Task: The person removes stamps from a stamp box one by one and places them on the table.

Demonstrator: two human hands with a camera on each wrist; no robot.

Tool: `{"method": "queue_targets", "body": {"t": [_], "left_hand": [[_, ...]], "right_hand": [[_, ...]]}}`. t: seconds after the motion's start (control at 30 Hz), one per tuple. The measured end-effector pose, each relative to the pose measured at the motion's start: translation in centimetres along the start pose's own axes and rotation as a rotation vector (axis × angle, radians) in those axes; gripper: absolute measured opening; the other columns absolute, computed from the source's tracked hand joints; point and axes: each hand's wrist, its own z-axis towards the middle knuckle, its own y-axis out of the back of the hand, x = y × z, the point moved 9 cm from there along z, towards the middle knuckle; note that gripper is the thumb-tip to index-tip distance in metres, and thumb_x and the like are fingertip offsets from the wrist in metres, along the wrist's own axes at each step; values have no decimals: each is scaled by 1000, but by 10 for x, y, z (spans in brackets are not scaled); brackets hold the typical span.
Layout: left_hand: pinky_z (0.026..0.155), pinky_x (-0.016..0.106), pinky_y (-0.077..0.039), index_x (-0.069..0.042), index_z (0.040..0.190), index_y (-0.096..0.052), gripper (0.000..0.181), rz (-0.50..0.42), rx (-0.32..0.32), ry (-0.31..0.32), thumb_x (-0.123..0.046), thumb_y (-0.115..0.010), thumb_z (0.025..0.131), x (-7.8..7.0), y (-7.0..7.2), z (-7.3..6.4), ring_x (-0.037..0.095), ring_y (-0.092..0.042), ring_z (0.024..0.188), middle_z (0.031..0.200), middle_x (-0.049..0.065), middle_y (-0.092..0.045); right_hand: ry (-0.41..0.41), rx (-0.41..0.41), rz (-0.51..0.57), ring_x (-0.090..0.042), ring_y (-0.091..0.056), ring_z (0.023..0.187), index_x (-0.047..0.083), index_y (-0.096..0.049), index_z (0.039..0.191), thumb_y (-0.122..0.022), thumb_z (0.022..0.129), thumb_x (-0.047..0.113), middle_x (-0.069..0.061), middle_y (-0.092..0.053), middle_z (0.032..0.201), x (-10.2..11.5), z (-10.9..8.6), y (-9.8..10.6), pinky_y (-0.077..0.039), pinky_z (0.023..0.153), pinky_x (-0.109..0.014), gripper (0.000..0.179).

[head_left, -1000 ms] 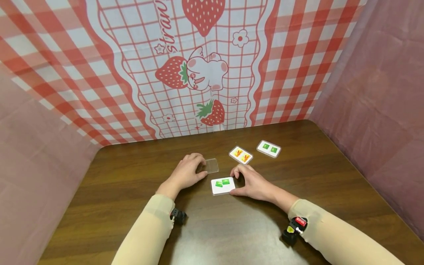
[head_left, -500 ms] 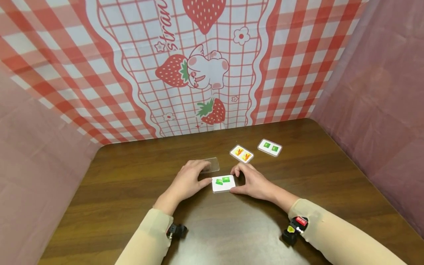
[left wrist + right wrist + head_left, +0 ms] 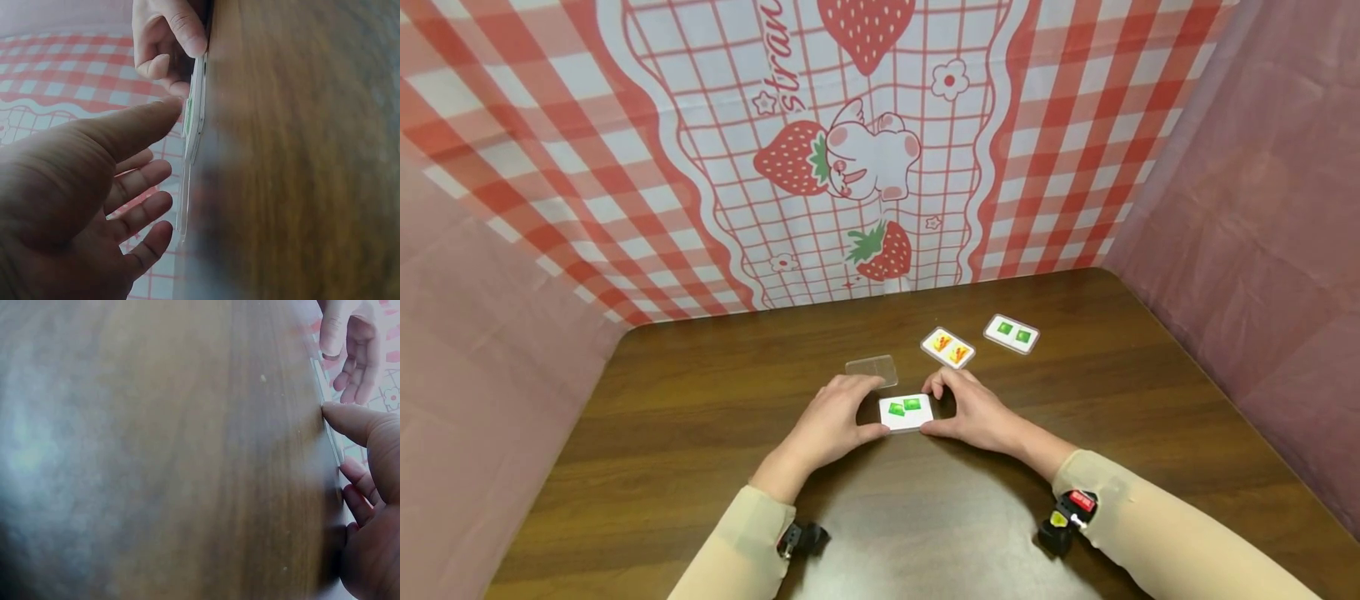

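Note:
A white card with two green squares [image 3: 907,412] lies loose in a shallow clear case at the middle of the table, its squares uneven. My right hand [image 3: 967,408] grips the case's right end between thumb and forefinger. At the other end is my left hand [image 3: 832,419], thumb tip right at the near-left corner and fingers spread toward the far side. In the left wrist view the left fingers [image 3: 147,206] are relaxed and apart, with the card's edge [image 3: 195,112] seen side-on. A clear plastic plate [image 3: 872,367] lies just beyond the left fingertips.
Beyond my right hand lie a cased card with two orange pictures [image 3: 948,348] and another with two green squares [image 3: 1012,334]. A checked strawberry cloth [image 3: 880,167] hangs behind the brown wooden table [image 3: 685,400]; pink cloth [image 3: 1232,208] stands at the sides.
My left hand has moved off the clear plate and toward me, its thumb now at the card's near-left corner. My right hand keeps its grip on the right end.

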Motion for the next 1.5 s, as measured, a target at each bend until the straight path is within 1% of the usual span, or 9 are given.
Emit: {"method": "queue_targets", "body": {"t": [0.27,0.43,0.6,0.77,0.93,1.17,1.3,1.4,1.5], "left_hand": [[116,59,-45,-6,148,-67,64,0,18,-25,-28,-92,93,-4,-7,2,36,-59,139,148,14,-68],[115,59,-45,-6,148,-67,63,-3,26,-20,-27,-92,94,-3,-11,3,37,-60,138,148,13,-68],[114,59,-46,-7,147,-67,62,-3,18,-21,-27,-92,94,-2,-12,3,36,-61,137,146,12,-69],[115,57,-46,-6,147,-68,61,-4,14,-28,-27,-91,95,-2,-12,3,35,-61,135,146,12,-70],[117,55,-45,-6,148,-67,61,1,16,-29,-27,-91,95,0,-13,3,34,-61,136,146,12,-70],[118,55,-44,-5,147,-67,61,1,12,-27,-28,-90,96,0,-13,3,34,-60,137,145,12,-70],[118,55,-44,-5,147,-67,60,3,16,-22,-27,-90,96,1,-13,3,34,-59,137,145,12,-70],[118,55,-44,-5,147,-67,60,0,18,-19,-27,-90,96,1,-14,3,34,-59,137,145,12,-70],[118,56,-44,-5,147,-67,60,-6,20,-19,-27,-90,96,1,-14,2,34,-59,137,145,12,-70]], "right_hand": [[-2,-3,2,-27,-54,114,16,-49,99,-100,84,21,2,-68,121,-1,0,0,-44,97,-47,53],[0,-2,7,-26,-54,114,15,-49,99,-100,84,20,2,-68,120,-1,1,0,-43,97,-46,53],[8,-1,17,-27,-54,114,15,-50,99,-100,84,21,2,-68,121,2,0,1,-44,98,-48,52],[21,6,49,-30,-57,118,13,-59,108,-99,84,21,0,-68,121,2,0,3,-45,104,-51,47],[53,20,42,-33,-59,124,12,-68,120,-94,90,27,0,-70,124,6,0,5,-47,107,-57,43],[74,8,-16,-33,-62,124,11,-75,120,-86,97,23,-1,-74,123,12,4,10,-49,106,-61,29],[82,-4,-40,-32,-65,121,12,-77,117,-84,99,24,-1,-76,120,13,6,10,-51,104,-60,23],[105,-21,-81,-30,-66,118,13,-78,116,-83,101,26,-2,-76,117,7,8,8,-53,101,-56,21],[90,-17,-98,-29,-67,117,14,-78,114,-84,100,24,-2,-76,116,8,9,7,-53,101,-56,18]]}}
